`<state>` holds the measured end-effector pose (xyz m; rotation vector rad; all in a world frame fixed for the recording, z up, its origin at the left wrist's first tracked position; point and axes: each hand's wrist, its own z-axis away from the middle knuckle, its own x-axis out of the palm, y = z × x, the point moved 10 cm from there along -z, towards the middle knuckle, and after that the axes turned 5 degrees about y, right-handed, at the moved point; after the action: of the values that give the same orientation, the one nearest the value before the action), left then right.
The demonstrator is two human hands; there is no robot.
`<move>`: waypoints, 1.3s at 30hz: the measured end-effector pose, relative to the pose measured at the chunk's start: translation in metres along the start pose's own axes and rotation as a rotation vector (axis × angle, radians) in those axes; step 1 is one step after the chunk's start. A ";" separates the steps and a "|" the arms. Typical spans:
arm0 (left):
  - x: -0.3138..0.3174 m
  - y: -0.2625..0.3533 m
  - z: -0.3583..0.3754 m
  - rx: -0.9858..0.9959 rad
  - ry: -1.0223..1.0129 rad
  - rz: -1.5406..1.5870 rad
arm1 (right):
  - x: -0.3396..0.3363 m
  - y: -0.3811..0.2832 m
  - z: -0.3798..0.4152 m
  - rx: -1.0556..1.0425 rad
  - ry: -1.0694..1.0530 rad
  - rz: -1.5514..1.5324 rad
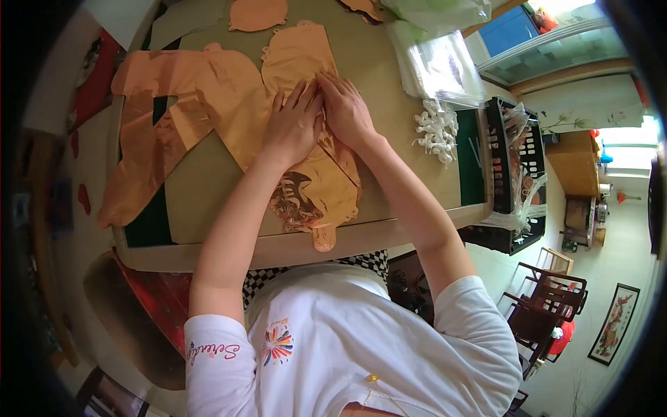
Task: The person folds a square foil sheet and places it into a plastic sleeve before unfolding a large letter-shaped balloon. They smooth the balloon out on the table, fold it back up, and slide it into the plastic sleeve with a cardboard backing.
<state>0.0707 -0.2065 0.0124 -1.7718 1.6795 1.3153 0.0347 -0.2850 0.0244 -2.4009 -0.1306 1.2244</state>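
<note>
A flat, shiny rose-gold foil balloon (pixel 326 187) lies lengthwise on the table before me, with a rounded tab at its near end by the table edge. My left hand (pixel 295 128) rests on its middle, fingers stretched out and lying flat. Beside it, touching it, my right hand (pixel 346 115) also presses on the foil with its fingers extended. Neither hand grips anything that I can see; the foil directly beneath them is hidden. To the left spreads a larger uninflated foil balloon (pixel 229 80), creased, with one arm hanging toward the near left table edge.
Another foil piece (pixel 258 14) lies at the far edge. At the right are clear plastic bags (pixel 438 69) and a bunch of white curled strips (pixel 438 132). A black crate (pixel 497 156) holding plastic packets stands off the right end of the table (pixel 410 187).
</note>
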 end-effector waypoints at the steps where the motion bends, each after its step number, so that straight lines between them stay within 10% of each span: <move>1: -0.004 -0.003 -0.001 -0.033 0.037 0.064 | 0.001 -0.001 0.000 -0.018 0.004 0.010; 12: -0.092 -0.160 0.094 -0.962 0.567 0.625 | -0.002 -0.007 0.000 -0.061 0.041 0.022; 15: -0.079 -0.151 0.105 -1.214 0.389 0.973 | -0.001 -0.006 0.002 -0.096 0.073 0.036; 22: -0.057 -0.147 0.089 -1.159 0.037 0.968 | 0.001 -0.006 0.001 -0.085 0.030 0.024; 29: -0.103 -0.132 0.099 -1.165 0.608 1.059 | 0.001 -0.006 0.002 -0.095 0.024 0.029; 39: -0.067 -0.149 0.113 -1.329 0.333 1.607 | 0.002 -0.006 0.001 -0.088 0.025 0.015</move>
<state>0.1753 -0.0459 -0.0384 -0.4705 2.8450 3.5091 0.0357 -0.2789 0.0247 -2.4962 -0.1616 1.2181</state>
